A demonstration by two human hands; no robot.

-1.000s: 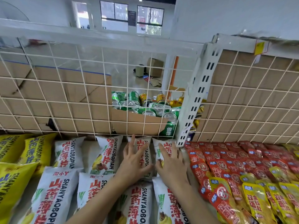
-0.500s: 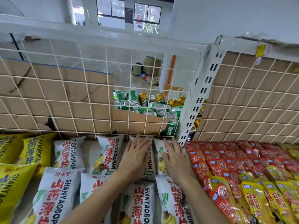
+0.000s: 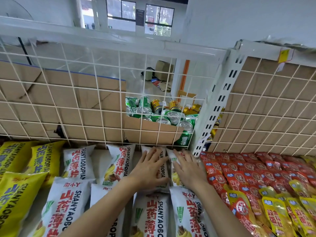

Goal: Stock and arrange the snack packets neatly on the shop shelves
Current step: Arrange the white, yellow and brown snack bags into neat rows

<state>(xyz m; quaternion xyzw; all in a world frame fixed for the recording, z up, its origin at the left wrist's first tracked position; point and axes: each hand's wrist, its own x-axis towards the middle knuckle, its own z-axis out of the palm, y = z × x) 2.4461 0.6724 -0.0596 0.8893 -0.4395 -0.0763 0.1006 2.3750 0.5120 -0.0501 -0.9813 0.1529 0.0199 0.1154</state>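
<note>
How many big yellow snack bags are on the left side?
3 big yellow plastic snack bags: one in the back row at the left edge, one just right of it, and one in front at the bottom left. More may be hidden past the picture's left edge.

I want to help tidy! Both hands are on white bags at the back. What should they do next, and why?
Probably nudge both white bags straight back against the wire grid: the left hand and right hand lie flat on them, fingers pointing at it.

snack packets (image 3: 75, 170): glossy plastic | wire grid (image 3: 68, 100): white-coated metal | cans (image 3: 171, 113): shiny metal | box (image 3: 150, 132): matt cardboard
</note>
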